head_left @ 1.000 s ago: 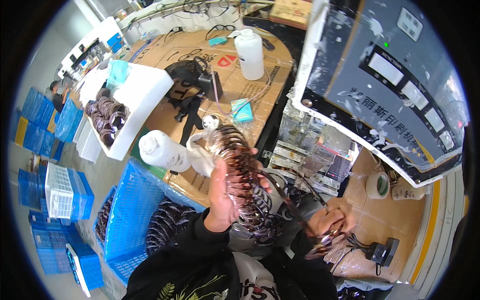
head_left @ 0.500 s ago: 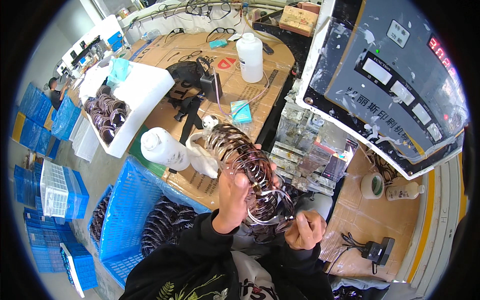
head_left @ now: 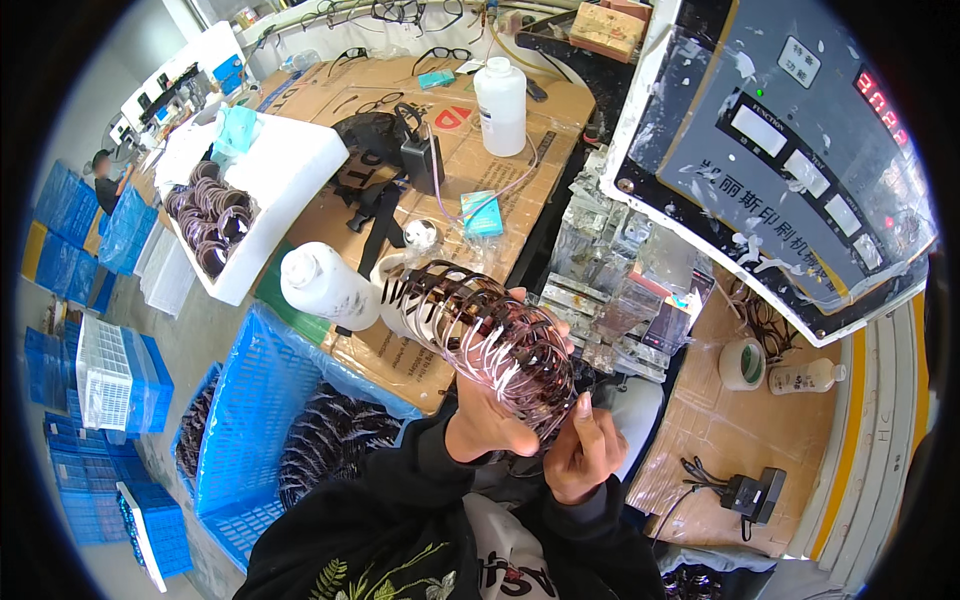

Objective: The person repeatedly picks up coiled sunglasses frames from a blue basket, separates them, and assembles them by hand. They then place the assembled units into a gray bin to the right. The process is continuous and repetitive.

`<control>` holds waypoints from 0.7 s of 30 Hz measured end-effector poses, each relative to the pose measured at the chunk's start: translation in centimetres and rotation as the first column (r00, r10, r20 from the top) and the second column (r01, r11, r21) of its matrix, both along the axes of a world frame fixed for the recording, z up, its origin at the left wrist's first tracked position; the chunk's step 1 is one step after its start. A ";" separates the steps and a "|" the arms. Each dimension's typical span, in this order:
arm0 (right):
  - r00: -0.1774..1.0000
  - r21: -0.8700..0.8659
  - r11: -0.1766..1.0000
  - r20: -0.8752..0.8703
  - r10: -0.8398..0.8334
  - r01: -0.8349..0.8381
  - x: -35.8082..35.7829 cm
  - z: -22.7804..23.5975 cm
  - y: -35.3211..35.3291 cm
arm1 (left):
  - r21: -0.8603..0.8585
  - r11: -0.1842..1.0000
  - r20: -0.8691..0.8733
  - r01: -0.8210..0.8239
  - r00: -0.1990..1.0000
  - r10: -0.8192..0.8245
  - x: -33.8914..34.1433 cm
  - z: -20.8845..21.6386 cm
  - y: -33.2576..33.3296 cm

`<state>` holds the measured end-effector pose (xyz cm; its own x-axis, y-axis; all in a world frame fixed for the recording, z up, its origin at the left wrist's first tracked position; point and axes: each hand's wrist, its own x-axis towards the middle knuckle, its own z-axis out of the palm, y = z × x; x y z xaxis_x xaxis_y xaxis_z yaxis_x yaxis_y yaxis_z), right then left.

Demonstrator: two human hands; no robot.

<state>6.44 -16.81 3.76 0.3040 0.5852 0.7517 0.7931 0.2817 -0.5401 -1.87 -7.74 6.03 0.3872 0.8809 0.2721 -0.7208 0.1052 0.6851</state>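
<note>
Brought the right hand (head_left: 586, 455) in since a second ago, from well out on the right to the near end of the stack of brown frames (head_left: 490, 335). Keeping that stack clamped in the grip of the left hand (head_left: 486, 425), near and to the right of the closer white bottle (head_left: 325, 287) on the cardboard-covered surface (head_left: 555, 112). Bunching the right grip's fingers close together; cannot tell whether clamped on a frame.

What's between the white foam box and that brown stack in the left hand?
In the head view, a white bottle, then a partly hidden white object beside the stack.
</note>
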 end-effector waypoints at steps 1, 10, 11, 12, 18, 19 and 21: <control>1.000 0.021 1.000 0.005 0.000 -0.001 -0.1 0.0 0.0 | 0.025 0.999 0.004 -0.022 1.000 0.022 -0.1 0.1 -0.1; 0.975 -0.235 0.947 -0.084 0.206 -0.220 -0.1 2.1 0.3 | 0.104 0.992 -0.103 -0.076 0.991 0.087 -2.0 -0.1 0.3; 0.965 -0.313 0.915 -0.146 0.219 -0.255 -0.2 2.2 0.6 | 0.085 0.995 -0.070 -0.049 0.996 0.055 -2.3 -0.1 0.1; 0.961 -0.396 0.875 -0.110 0.255 -0.277 0.0 2.4 0.8 | 0.080 0.997 -0.059 -0.009 0.998 0.014 -2.6 -0.2 -0.1; 0.865 -0.351 0.795 -0.107 0.491 -0.495 -1.0 3.2 2.5 | 0.218 0.976 -0.137 -0.005 0.990 0.036 -6.7 -0.1 -0.9; 0.843 -0.341 0.779 -0.087 0.531 -0.526 -1.3 3.4 2.7 | 0.270 0.963 -0.126 -0.025 0.990 0.060 -7.5 -0.1 -0.9; 0.805 -0.463 0.712 -0.004 0.594 -0.528 -1.9 3.6 3.0 | 0.347 0.936 -0.063 -0.060 0.994 0.087 -9.7 -0.1 -1.1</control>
<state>4.57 -13.84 7.41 -0.2687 0.8786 0.3947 0.6364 0.4695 -0.6119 -11.52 -8.88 5.89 0.3559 0.7655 0.5360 -0.6620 -0.1983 0.7228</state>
